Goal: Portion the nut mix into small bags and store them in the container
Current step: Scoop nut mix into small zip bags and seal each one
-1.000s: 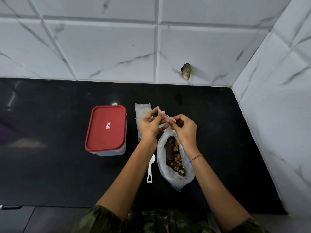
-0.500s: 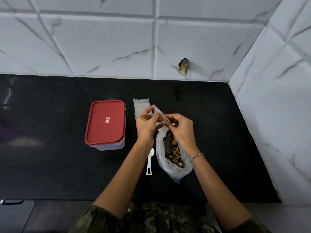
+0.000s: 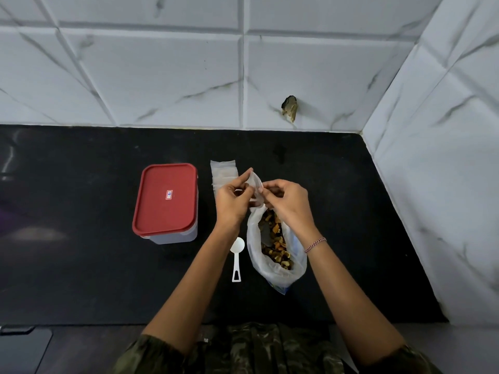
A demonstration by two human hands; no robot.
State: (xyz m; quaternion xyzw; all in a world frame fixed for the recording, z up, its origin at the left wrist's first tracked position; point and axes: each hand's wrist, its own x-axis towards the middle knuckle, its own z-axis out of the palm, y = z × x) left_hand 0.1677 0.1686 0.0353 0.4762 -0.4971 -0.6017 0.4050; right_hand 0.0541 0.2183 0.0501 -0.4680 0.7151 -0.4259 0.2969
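A white scoop (image 3: 237,259) is lying on the black bench (image 3: 81,265), a bit nearer the front edge than the back, with its handle pointing at the person. Just right of it, a big clear bag of nut mix (image 3: 275,247) is lying open. Over the big bag's mouth, the left hand (image 3: 232,203) and the right hand (image 3: 289,203) are both pinching one small clear bag (image 3: 256,188). To the left, a container (image 3: 172,237) is sitting with its red lid (image 3: 165,198) on. A stack of small bags (image 3: 223,171) is lying behind the hands, toward the back edge.
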